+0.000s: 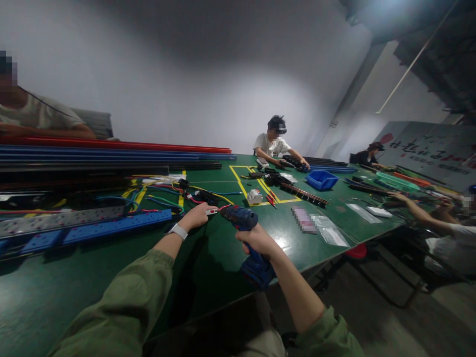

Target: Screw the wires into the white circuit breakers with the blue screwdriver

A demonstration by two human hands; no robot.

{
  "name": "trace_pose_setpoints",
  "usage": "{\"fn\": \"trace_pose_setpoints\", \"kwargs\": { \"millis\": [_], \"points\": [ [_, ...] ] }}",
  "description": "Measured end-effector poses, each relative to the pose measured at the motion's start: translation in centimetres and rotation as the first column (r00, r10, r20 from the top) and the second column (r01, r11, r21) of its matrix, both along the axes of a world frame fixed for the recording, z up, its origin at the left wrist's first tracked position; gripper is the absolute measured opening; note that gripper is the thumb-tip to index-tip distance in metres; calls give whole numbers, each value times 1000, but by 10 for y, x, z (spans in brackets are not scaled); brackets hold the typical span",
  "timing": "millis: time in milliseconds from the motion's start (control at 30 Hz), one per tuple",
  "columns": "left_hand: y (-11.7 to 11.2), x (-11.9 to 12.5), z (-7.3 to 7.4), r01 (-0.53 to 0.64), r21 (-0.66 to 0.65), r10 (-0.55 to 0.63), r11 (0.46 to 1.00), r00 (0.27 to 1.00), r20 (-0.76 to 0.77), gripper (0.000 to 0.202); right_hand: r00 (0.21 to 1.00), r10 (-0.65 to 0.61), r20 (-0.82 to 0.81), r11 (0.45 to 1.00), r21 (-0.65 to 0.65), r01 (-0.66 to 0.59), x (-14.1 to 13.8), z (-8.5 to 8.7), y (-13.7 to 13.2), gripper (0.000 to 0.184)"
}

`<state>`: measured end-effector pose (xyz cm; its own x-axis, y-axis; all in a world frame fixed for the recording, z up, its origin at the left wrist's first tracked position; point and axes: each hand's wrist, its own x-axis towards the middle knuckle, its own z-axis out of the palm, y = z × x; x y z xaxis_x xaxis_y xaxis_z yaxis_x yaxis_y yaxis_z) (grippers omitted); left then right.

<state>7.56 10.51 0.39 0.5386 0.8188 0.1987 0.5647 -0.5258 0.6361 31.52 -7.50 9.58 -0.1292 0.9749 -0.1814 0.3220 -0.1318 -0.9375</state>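
My right hand (258, 240) is wrapped round the grip of a blue cordless screwdriver (247, 238), whose tip points left at a small white part (211, 211). My left hand (199, 214), with a white wristband, pinches that small white part, which has a red wire on it, just above the green table (111, 277). A long blue power strip (111, 225) lies to the left of my left hand, with coloured wires (163, 196) spread behind it.
Long red, blue and black rails (111, 153) are stacked at the left. A white breaker (255, 197), a blue bin (322, 179) and clear bags (330, 233) lie further along the table. Other people sit at the far end, left and right. A red stool (357, 251) stands below the table's edge.
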Motion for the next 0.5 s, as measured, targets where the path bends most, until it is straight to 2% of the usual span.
{"fn": "trace_pose_setpoints", "kwargs": {
  "millis": [267,500],
  "points": [
    [-7,2,10,-6,24,6,1000,1000,-14,55,1000,8,14,1000,4,-8,0,0,2,11],
    [-6,2,8,5,-28,-5,1000,1000,11,53,1000,4,1,1000,7,-4,-1,3,-1,10]
  ]
}}
